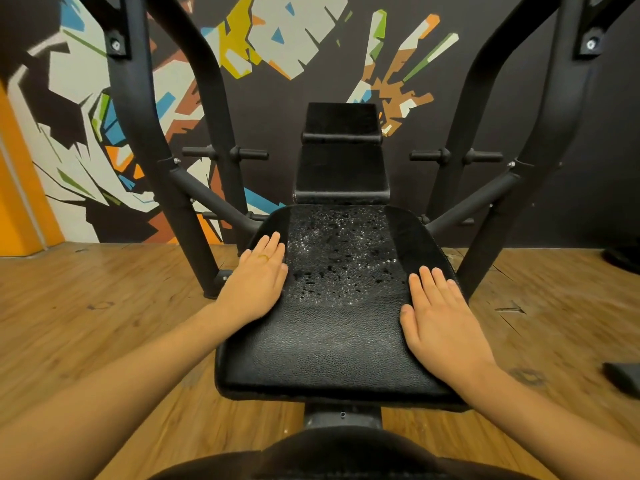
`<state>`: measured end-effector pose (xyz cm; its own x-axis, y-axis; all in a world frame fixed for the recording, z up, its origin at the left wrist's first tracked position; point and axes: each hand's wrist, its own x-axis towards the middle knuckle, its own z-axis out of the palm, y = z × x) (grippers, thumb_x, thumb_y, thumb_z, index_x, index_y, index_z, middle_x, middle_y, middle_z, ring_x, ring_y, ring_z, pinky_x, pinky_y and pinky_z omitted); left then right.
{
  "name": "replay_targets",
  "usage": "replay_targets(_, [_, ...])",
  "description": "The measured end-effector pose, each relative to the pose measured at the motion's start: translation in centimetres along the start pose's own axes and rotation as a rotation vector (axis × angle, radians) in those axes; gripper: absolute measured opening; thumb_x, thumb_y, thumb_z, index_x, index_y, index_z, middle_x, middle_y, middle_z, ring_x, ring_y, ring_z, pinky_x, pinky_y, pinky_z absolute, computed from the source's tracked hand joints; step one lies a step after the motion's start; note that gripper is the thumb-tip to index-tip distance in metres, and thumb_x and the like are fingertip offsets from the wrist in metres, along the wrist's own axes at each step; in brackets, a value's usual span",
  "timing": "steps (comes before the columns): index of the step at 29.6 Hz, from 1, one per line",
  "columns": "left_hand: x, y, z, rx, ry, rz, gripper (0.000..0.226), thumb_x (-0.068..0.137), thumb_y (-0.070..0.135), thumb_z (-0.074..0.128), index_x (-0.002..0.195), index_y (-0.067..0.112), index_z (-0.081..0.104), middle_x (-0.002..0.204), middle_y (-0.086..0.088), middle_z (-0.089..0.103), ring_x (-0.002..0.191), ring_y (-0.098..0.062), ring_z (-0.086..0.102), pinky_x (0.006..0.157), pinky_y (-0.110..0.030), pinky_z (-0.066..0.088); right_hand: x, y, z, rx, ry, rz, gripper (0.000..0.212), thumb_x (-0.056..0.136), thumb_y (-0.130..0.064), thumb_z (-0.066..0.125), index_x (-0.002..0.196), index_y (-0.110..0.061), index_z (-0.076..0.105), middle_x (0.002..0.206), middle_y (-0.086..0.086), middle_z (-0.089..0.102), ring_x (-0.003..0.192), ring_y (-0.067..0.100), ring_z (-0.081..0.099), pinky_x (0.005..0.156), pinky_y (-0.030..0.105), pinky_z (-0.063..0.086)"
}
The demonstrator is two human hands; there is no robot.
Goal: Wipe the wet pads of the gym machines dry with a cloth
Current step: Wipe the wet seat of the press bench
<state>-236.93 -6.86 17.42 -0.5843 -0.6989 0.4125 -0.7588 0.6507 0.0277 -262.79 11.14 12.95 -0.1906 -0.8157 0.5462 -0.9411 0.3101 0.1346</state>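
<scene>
Far L: orange wall strip (17,202), then dark wall w/ painted mural (277,36) in white, blue, orange, green. Below both, wooden floor (86,323). Next, L frame post (149,150): black, curved, bolted near the top. Short pegs (225,154) sticking out sideways just behind it.

Left hand (258,282): palm down on the L edge of the seat pad (332,341), fingers straight and close together, pointing away from the body. Ring (264,257) on one finger. Grip fully open, nothing held.

Centre: seat pad black, textured, raised on a post above the floor. Water drops (339,258) spread over its middle and far part, between the two hands. Just beyond the far edge, back pad (341,168) sloping up and away, w/ a smaller head pad (341,121) above it. Both black; wet or dry, cannot tell.

Right hand (440,320): palm down on the R edge of the seat pad, nearer the body than the left, fingers straight, thumb toward the centre. Grip fully open, nothing held.

Then R frame post (540,150), black and curved like the L one, w/ R pegs (457,155) beside it. Far R on the floor: dark flat object (623,377), cut off by the edge, kind unclear. Bottom centre: dark clothing (339,455).
</scene>
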Motion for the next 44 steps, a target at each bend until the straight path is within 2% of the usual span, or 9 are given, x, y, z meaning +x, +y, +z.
replay_targets(7, [-1.6, 0.4, 0.1, -0.001, 0.006, 0.003, 0.054, 0.109, 0.028, 0.032, 0.157, 0.003, 0.026, 0.168, -0.013, 0.014, 0.155, -0.027, 0.011, 0.123, -0.044, 0.017, 0.1, 0.0, 0.0, 0.01, 0.006, 0.001, 0.068, 0.101, -0.041, 0.021, 0.149, 0.0, 0.045, 0.155, 0.021, 0.042, 0.147, 0.036, 0.035, 0.122, 0.048, 0.026])
replay_targets(11, [-7.0, 1.1, 1.2, 0.091, 0.065, 0.141, 0.06, 0.105, 0.037, 0.023, 0.152, 0.005, 0.04, 0.163, -0.011, 0.03, 0.15, -0.028, 0.031, 0.118, -0.044, 0.029, 0.2, 0.0, -0.1, 0.005, 0.001, -0.001, 0.068, 0.101, -0.041, 0.022, 0.149, 0.0, 0.045, 0.155, 0.022, 0.042, 0.147, 0.037, 0.035, 0.122, 0.049, 0.026])
replay_targets(16, [-8.2, 0.8, 2.4, 0.074, 0.064, 0.165, 0.067, 0.103, 0.046, 0.013, 0.158, 0.011, 0.027, 0.168, -0.003, 0.015, 0.154, -0.018, 0.012, 0.123, -0.039, 0.015, 0.1, -0.1, -0.1, -0.004, -0.01, 0.001, 0.069, 0.1, -0.041, 0.02, 0.149, 0.0, 0.044, 0.155, 0.022, 0.042, 0.147, 0.037, 0.035, 0.122, 0.049, 0.026])
replay_targets(20, [-7.9, 2.7, 2.3, 0.183, 0.097, 0.28, 0.061, 0.104, 0.039, 0.026, 0.151, 0.005, 0.041, 0.162, -0.012, 0.032, 0.149, -0.028, 0.032, 0.116, -0.048, 0.035, 0.3, -0.1, -0.1, -0.008, -0.009, 0.007, 0.069, 0.1, -0.041, 0.02, 0.15, 0.001, 0.044, 0.155, 0.023, 0.041, 0.147, 0.038, 0.034, 0.122, 0.049, 0.026])
replay_targets(23, [-6.9, 6.0, 3.2, 0.183, 0.134, 0.39, 0.059, 0.103, 0.037, 0.03, 0.148, 0.003, 0.045, 0.16, -0.014, 0.037, 0.147, -0.029, 0.037, 0.114, -0.047, 0.036, 0.2, -0.1, -0.3, -0.015, -0.019, 0.001, 0.07, 0.1, -0.042, 0.018, 0.151, 0.0, 0.042, 0.156, 0.022, 0.04, 0.148, 0.037, 0.032, 0.123, 0.049, 0.025])
replay_targets(27, [-6.1, 7.9, 3.3, 0.179, 0.132, 0.418, 0.059, 0.103, 0.037, 0.03, 0.148, 0.002, 0.046, 0.16, -0.015, 0.036, 0.147, -0.029, 0.038, 0.113, -0.045, 0.039, 0.2, -0.3, -0.4, -0.007, -0.017, 0.013, 0.071, 0.099, -0.042, 0.018, 0.151, 0.0, 0.042, 0.157, 0.022, 0.04, 0.148, 0.037, 0.033, 0.123, 0.048, 0.025])
replay_targets(32, [-7.9, 3.2, 3.0, 0.157, 0.134, 0.366, 0.058, 0.105, 0.036, 0.028, 0.154, 0.005, 0.037, 0.164, -0.011, 0.028, 0.15, -0.025, 0.03, 0.118, -0.043, 0.026, 0.2, -0.2, -0.5, -0.011, -0.013, -0.004, 0.069, 0.1, -0.041, 0.02, 0.149, 0.001, 0.044, 0.155, 0.023, 0.041, 0.147, 0.038, 0.034, 0.122, 0.049, 0.026])
replay_targets(35, [-8.6, 2.3, 2.8, 0.17, 0.127, 0.327, 0.059, 0.104, 0.036, 0.029, 0.151, 0.003, 0.041, 0.162, -0.013, 0.033, 0.148, -0.028, 0.033, 0.115, -0.048, 0.035, 0.1, -0.4, -0.2, -0.005, -0.013, 0.005, 0.068, 0.1, -0.039, 0.022, 0.148, 0.002, 0.045, 0.154, 0.024, 0.042, 0.146, 0.039, 0.035, 0.121, 0.049, 0.027])
replay_targets(44, [-5.2, 11.0, 4.4, 0.107, 0.137, 0.388, 0.061, 0.103, 0.036, 0.027, 0.151, 0.0, 0.04, 0.162, -0.016, 0.031, 0.15, -0.03, 0.031, 0.116, -0.048, 0.037, 0.1, -0.3, -0.1, -0.011, -0.009, 0.007, 0.068, 0.1, -0.039, 0.022, 0.148, 0.002, 0.045, 0.154, 0.024, 0.043, 0.145, 0.039, 0.036, 0.121, 0.05, 0.028])
